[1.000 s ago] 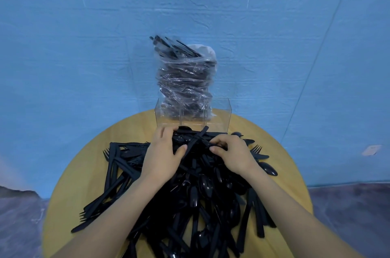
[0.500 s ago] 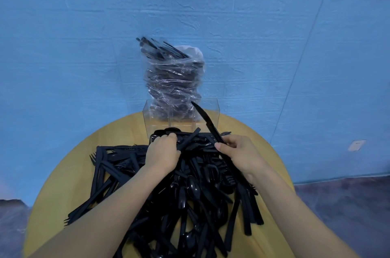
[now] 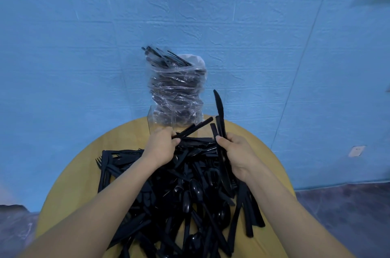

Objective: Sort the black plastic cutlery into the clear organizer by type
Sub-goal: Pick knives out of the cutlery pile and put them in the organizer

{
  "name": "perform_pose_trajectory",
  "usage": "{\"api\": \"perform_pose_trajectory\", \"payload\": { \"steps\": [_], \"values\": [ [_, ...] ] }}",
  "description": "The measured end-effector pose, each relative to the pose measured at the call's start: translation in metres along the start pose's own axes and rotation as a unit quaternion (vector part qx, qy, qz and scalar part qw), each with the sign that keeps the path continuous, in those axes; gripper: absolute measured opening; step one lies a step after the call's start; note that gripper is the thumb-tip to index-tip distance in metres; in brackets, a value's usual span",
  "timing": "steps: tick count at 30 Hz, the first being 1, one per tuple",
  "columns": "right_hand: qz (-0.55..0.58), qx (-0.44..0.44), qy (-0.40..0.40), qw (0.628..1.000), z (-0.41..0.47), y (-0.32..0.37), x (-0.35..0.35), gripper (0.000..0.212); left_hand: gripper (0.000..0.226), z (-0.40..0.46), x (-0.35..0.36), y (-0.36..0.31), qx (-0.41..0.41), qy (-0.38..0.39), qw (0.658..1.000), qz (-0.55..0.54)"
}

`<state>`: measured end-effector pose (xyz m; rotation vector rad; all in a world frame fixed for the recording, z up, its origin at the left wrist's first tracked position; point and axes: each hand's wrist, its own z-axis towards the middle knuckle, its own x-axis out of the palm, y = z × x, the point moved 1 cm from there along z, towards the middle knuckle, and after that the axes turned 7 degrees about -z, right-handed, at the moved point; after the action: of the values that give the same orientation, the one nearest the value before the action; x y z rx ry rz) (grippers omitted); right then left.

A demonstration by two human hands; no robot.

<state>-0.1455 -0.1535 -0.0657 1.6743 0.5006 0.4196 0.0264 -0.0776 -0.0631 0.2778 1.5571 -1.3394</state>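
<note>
- A plain indoor room — the type cannot be told: a blue textured wall point(image 3: 253, 25) fills the background.
- A round wooden table point(image 3: 69, 190) stands against it (heaped with loose black cutlery point(image 3: 190, 190)).
- Grey floor point(image 3: 348, 211) and a white wall socket point(image 3: 356, 150) — nothing more specific.

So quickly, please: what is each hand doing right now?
Left hand: grips black cutlery handles.
Right hand: grips a few black knives, blades pointing up.

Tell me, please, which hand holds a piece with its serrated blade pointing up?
The right hand: its knife stands upright, blade tip highest. The left hand grips plain handles slanting right.
</note>
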Motion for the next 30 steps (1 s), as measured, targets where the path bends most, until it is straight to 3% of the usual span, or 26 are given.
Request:
{"api": "perform_pose_trajectory", "payload": {
  "steps": [4,7,9,16,23,26,30],
  "values": [
    [0.010,-0.009,-0.014,1.000,0.000,0.011,0.010,0.016,0.010,-0.009,-0.017,-0.011,0.017,0.000,0.996,-0.093],
    [0.056,-0.016,-0.018,0.998,-0.001,0.018,0.019,0.020,0.012,-0.026,-0.025,-0.022,-0.006,0.048,0.962,-0.269],
    [0.086,-0.025,-0.014,0.996,-0.005,0.023,0.025,0.018,0.012,-0.036,-0.026,-0.029,-0.019,0.084,0.940,-0.330],
    [0.120,-0.060,-0.028,0.991,-0.021,0.027,0.040,0.010,0.030,-0.062,-0.021,-0.036,-0.060,0.173,0.865,-0.468],
    [0.123,-0.080,-0.099,0.984,-0.027,0.026,0.042,0.010,0.031,-0.074,-0.025,-0.036,-0.108,0.213,0.824,-0.514],
    [0.097,-0.094,-0.109,0.985,-0.029,0.025,0.043,0.011,0.031,-0.078,-0.029,-0.038,-0.098,0.207,0.832,-0.506],
    [0.070,-0.115,-0.063,0.989,-0.036,0.024,0.048,0.014,0.027,-0.078,-0.027,-0.036,-0.048,0.191,0.876,-0.440]
  ]
}}
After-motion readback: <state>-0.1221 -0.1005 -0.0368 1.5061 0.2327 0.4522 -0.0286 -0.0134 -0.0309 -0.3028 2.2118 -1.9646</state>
